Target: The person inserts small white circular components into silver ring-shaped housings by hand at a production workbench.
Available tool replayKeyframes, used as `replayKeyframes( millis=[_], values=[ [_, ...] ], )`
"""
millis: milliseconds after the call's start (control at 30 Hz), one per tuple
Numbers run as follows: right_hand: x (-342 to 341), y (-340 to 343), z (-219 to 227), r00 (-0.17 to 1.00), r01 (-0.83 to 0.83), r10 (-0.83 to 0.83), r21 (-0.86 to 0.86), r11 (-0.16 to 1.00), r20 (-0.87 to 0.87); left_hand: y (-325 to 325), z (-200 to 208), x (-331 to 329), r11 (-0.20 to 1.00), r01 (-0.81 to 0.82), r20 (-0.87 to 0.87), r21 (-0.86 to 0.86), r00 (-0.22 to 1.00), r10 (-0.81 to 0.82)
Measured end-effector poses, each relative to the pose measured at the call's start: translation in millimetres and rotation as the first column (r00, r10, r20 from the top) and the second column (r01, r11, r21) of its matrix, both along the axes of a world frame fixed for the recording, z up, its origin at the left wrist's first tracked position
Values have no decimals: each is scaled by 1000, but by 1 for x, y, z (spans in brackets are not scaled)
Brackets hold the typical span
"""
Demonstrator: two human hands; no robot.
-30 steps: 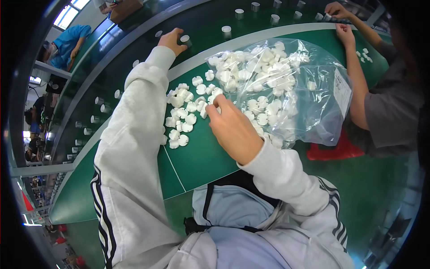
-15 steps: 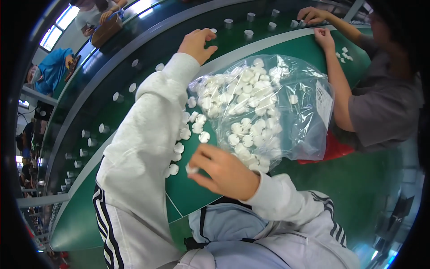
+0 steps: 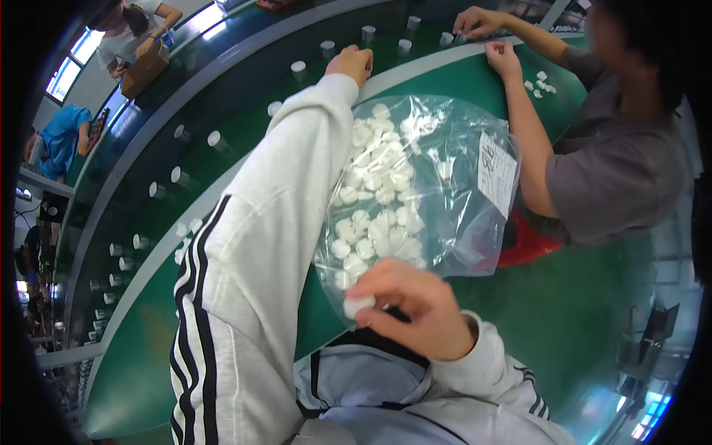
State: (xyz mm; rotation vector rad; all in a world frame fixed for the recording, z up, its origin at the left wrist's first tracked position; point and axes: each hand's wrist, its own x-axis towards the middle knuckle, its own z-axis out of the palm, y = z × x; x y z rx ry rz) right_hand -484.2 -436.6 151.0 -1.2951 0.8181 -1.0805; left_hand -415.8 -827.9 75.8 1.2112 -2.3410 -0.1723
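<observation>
My left hand (image 3: 353, 64) reaches over the far edge of the green table to the conveyor belt, beside the small cylindrical pieces there. Its fingers are curled down, and what they hold, if anything, is hidden. Close to my body, my right hand (image 3: 417, 310) pinches a small round white cap (image 3: 359, 305) between thumb and fingers, at the near edge of the bag. A clear plastic bag (image 3: 467, 222) full of white caps (image 3: 382, 167) lies on the table, partly covered by my left sleeve.
Cylindrical pieces with white tops (image 3: 179, 176) stand spaced along the curved conveyor belt (image 3: 245, 96). Loose white caps (image 3: 182, 248) lie left of my left sleeve. At right, a co-worker's hand (image 3: 478, 22) touches a piece; several caps (image 3: 540, 84) lie by that arm.
My left hand has moved right in view and its fingers have closed. My right hand, still pinching a white cap, has moved right and nearer to me. The pieces on the belt have shifted.
</observation>
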Motion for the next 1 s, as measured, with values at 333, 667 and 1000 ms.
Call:
replayKeyframes(
  millis=[333,667,1000],
  values=[
    [1,3,25,963,148,-184,-182,972,-197,39,60,54,998,-25,-238,-50,971,12],
    [12,3,18,943,92,-184,-314,945,-277,304,132,196,843,350,-645,407,764,-6],
    [78,9,13,928,190,-270,-298,936,-256,419,82,184,904,229,-662,362,745,76]
  ],
)
